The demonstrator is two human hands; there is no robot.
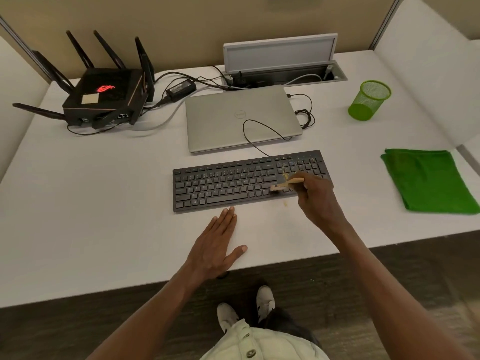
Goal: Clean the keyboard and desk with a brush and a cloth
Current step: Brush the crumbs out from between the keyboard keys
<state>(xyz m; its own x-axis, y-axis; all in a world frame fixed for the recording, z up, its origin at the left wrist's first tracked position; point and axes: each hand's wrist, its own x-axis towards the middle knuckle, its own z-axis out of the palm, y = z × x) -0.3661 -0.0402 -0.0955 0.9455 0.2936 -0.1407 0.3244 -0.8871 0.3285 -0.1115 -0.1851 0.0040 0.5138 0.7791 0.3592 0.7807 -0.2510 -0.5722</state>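
Black full-size plastic keyboard [249, 181] lies flat on the white laminate desk [104, 203], just in front of a closed silver laptop [241, 118], w/ its thin black cable [255, 131] looping back over the laptop lid. Right hand [315, 201] has its fingers curled round the pale wooden handle of a small brush [285, 183], bristle end down on the keys near the right end of the main key block, beside the numpad. Yellowish crumbs/specks show on the numpad area, and a few on the desk just below the keyboard's front edge. Left hand [217, 245] lies flat, palm down, on the desk in front of the keyboard, fingers straight & together, thumb spread out; fingertips sit just beside the keyboard's front edge (touching or not, can't tell), holding nothing. Folded green microfibre cloth [428, 180] rests on the desk well to the right of the keyboard, apart from both hands. Green wire-mesh pen cup [368, 100] stands behind the cloth, far right. Black router w/ several antennas & a red lit logo [104, 97] sits at back left, a black power adapter [181, 88] and tangled cords between it and the open grey cable hatch [280, 58] behind the laptop. White shoes [246, 310] show on the dark floor below the desk edge.
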